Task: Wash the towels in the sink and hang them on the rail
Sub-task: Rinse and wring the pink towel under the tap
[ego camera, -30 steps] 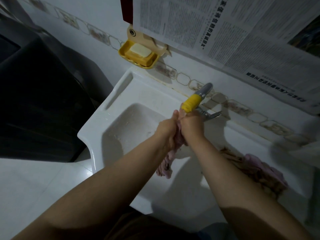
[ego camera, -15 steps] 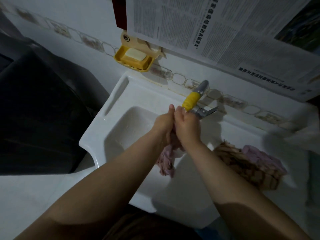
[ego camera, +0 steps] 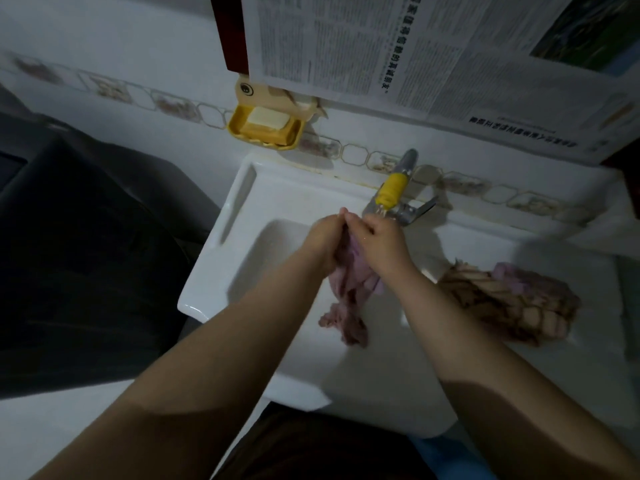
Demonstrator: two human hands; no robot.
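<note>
Sink [ego camera: 221,271] is taken as the landmark: a white basin fixed against a tiled wall. Left of the sink, a dark bulky object [ego camera: 76,254] is seen; its nature cannot be told. Above the sink's left rear corner, a yellow soap dish [ego camera: 265,131] is mounted on the wall, and a pale bar of soap [ego camera: 268,117] is held in it. A round emblem is printed on the dish's backing plate, but it cannot be read. Over the basin, a pink towel [ego camera: 346,299] is gripped between both hands, its loose end hanging down into the sink. The left hand [ego camera: 323,239] is curled round the towel's upper part. The right hand [ego camera: 381,242] is closed on the same part, fingers bent, touching the left hand. Directly behind the hands, at the sink's rear edge, a tap [ego camera: 393,192] with a yellow sleeve is angled toward them. Above the sink, a newspaper [ego camera: 433,53] is hung on the wall; its print is in Chinese characters, seen inverted, too small to be read reliably. On the sink's right ledge, a brown patterned towel [ego camera: 491,303] is laid, with another pink cloth [ego camera: 519,275] on top of it.
</note>
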